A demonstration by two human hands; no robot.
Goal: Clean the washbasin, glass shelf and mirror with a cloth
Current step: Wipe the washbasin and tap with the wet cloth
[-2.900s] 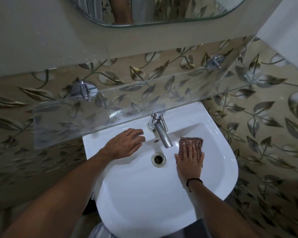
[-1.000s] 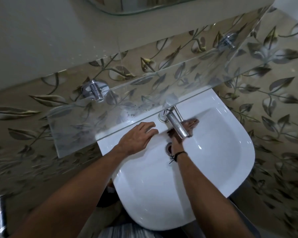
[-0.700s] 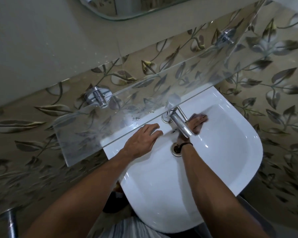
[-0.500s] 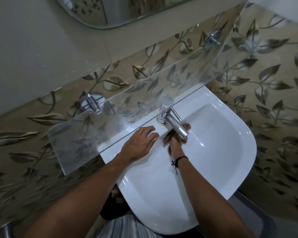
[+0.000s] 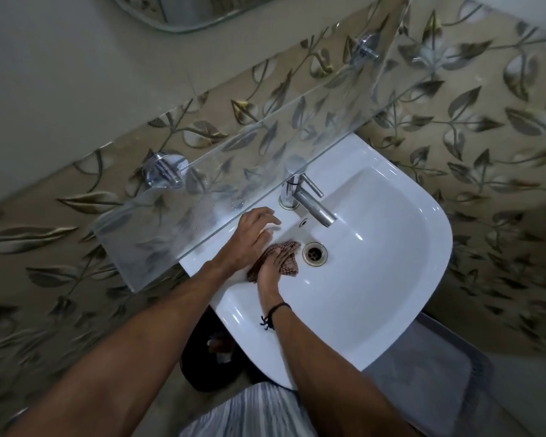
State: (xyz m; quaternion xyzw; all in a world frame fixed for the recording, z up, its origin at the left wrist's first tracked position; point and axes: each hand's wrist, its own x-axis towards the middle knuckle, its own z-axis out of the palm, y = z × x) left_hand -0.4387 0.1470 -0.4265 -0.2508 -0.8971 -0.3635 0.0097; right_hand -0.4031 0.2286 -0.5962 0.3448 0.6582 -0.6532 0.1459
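The cloth [image 5: 288, 262] is pressed to the basin [image 5: 375, 279] wall by the right hand [image 5: 273, 269] (fingers together), just beside the drain [image 5: 315, 253], where a corner could be snagged. The left hand [image 5: 249, 234] is rested, loosely spread, farther back by the shelf [image 5: 234, 171] edge; the glass could be knocked.

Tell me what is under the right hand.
A brown checked cloth lies under the right hand, pressed into the washbasin beside the drain. The cloth's middle and the basin surface beneath it are covered.
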